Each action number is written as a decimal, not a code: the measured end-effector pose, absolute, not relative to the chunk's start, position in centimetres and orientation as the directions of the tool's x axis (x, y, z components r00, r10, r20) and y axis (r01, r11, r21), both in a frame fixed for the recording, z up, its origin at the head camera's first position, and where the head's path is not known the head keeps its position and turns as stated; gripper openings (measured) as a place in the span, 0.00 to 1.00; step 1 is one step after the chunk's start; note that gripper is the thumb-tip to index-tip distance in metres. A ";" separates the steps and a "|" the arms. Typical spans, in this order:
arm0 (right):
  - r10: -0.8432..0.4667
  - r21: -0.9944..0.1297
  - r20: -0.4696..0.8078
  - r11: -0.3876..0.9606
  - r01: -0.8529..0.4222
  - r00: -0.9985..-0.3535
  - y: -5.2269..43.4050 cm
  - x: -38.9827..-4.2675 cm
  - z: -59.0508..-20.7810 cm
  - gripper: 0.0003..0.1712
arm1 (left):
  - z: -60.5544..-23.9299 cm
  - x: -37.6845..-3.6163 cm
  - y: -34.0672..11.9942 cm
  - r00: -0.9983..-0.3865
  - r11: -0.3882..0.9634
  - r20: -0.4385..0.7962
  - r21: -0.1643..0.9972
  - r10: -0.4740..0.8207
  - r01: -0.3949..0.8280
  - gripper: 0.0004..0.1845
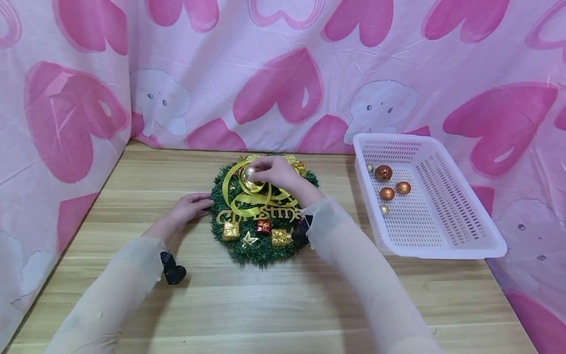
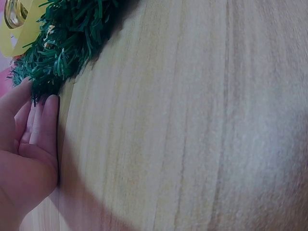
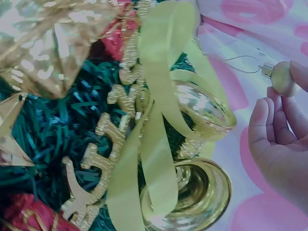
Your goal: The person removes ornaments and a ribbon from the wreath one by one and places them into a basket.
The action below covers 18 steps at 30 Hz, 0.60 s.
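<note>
A green Christmas wreath (image 1: 261, 255) lies on the table, bearing gold bells (image 3: 202, 192), yellow ribbon (image 3: 156, 96), gold lettering, small gift boxes and a gold star (image 1: 249, 239). My right hand (image 1: 276, 172) is over its upper part, pinching a small pale-gold Christmas ball (image 3: 283, 79) between thumb and fingers. From the ball's metal cap a thin loop of string sticks out, plain in the right wrist view. At the wreath's left edge is my left hand (image 1: 191, 209), its fairly straight fingers (image 2: 47, 122) touching the green needles.
On the right stands a white plastic basket (image 1: 442, 253) with a copper bell (image 1: 383, 173), two copper balls (image 1: 395, 191) and small pale-gold balls (image 1: 384, 210) along its left side. A pink heart-patterned cloth (image 1: 283, 88) hangs behind the wooden table (image 1: 247, 309) and at its sides.
</note>
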State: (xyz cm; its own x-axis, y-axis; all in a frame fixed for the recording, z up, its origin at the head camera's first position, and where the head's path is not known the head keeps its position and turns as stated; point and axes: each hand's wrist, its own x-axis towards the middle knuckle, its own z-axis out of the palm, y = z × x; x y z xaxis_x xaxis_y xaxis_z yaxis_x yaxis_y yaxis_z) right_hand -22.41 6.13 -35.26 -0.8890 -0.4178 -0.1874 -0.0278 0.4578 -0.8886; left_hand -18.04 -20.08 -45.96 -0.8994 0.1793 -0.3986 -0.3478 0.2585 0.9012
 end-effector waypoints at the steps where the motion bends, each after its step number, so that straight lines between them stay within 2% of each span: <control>1: -0.419 -0.891 -0.189 0.453 -0.024 -0.888 6.3 -22.4 -35.1 0.18 | -46.0 -18.0 -20.1 -0.899 0.260 -0.399 0.901 0.179 -0.348 0.30; 9: -0.419 -0.890 -0.193 0.455 -0.021 -0.887 7.5 -22.5 -34.1 0.20 | -46.1 -18.1 -20.0 -0.899 0.266 -0.398 0.900 0.182 -0.345 0.31; 18: -0.418 -0.920 -0.167 0.393 -0.012 -0.893 9.1 -22.9 -33.6 0.21 | -46.0 -18.0 -20.0 -0.898 0.263 -0.403 0.898 0.178 -0.352 0.31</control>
State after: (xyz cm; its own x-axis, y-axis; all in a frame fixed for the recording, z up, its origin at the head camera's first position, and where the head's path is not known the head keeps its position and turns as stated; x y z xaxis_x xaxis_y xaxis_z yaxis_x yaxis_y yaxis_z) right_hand -22.94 9.08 -33.61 -0.8931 -0.4179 -0.1667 -0.0121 0.3927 -0.9196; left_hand -18.05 -19.99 -46.01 -0.8977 0.1777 -0.4033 -0.3515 0.2631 0.8984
